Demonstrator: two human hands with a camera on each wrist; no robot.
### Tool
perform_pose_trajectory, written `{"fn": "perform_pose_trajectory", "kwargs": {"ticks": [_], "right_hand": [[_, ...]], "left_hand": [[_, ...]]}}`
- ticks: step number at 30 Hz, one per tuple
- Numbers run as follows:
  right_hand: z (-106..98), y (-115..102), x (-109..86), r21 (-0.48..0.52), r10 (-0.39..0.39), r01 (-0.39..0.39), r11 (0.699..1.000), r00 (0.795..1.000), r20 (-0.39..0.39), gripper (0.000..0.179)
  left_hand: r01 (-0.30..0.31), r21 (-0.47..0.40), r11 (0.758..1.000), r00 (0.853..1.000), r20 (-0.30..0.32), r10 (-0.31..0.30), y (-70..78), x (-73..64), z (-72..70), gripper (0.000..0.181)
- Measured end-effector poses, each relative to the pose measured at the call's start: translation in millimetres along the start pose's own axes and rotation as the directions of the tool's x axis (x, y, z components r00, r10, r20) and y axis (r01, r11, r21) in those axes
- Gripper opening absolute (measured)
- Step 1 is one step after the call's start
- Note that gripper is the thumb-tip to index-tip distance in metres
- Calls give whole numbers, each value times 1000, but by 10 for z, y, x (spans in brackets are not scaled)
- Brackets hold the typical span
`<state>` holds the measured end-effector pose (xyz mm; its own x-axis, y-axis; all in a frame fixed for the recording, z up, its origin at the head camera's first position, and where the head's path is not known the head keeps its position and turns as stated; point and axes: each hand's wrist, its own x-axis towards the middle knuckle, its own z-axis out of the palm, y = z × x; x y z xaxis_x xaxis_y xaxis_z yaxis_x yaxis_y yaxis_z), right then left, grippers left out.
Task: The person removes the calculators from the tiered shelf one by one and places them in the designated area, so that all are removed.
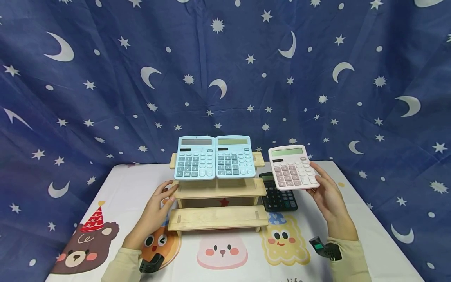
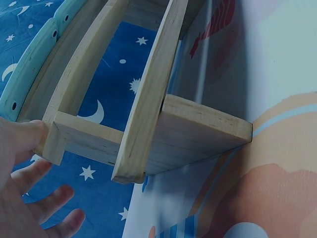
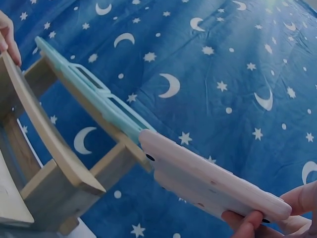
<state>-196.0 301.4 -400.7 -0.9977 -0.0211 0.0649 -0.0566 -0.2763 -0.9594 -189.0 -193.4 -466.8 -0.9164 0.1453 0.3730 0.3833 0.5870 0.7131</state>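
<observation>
A tiered wooden stand [image 1: 218, 217] carries two light-blue calculators [image 1: 195, 158] side by side on its top step. My left hand [image 1: 154, 209] touches the left end of the middle step; in the left wrist view its other fingers [image 2: 54, 201] spread out free of the wood. My right hand [image 1: 329, 197] pinches a pink-and-white calculator [image 1: 293, 168] at its lower right corner. That calculator is held tilted, keys toward me, just right of the stand. In the right wrist view its pale back [image 3: 208, 181] shows beside the blue calculators [image 3: 101, 94].
Beneath the pink calculator, a black calculator [image 1: 280, 197] lies on the table, partly covered by it. A cartoon-printed white cloth [image 1: 134, 184] covers the table. Behind hangs a dark blue curtain [image 1: 225, 78] with moons and stars. A dark camera strap is on each wrist.
</observation>
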Motion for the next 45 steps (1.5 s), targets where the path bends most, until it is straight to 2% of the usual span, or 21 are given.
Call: {"fn": "perform_pose_trajectory", "kwargs": {"ticks": [17, 25, 32, 37, 45], "right_hand": [[-206, 41, 74, -28, 58, -63, 998, 989, -136, 54], [-323, 88, 96, 9, 56, -55, 998, 987, -150, 54], [-431, 121, 129, 48, 88, -82, 995, 985, -151, 55], [-509, 161, 148, 49, 133, -126, 991, 975, -177, 55], [-615, 266, 176, 2, 184, -190, 982, 949, -256, 53]], "left_hand": [[-4, -4, 1000, 1000, 0, 4, 5, 4, 2, 40], [3, -11, 1000, 1000, 3, -3, 8, 3, -3, 40], [21, -12, 1000, 1000, 15, -21, 22, -2, -11, 40], [15, -14, 1000, 1000, 9, -15, 24, 0, -11, 40], [6, -16, 1000, 1000, 9, -6, 40, 4, -17, 40]]}}
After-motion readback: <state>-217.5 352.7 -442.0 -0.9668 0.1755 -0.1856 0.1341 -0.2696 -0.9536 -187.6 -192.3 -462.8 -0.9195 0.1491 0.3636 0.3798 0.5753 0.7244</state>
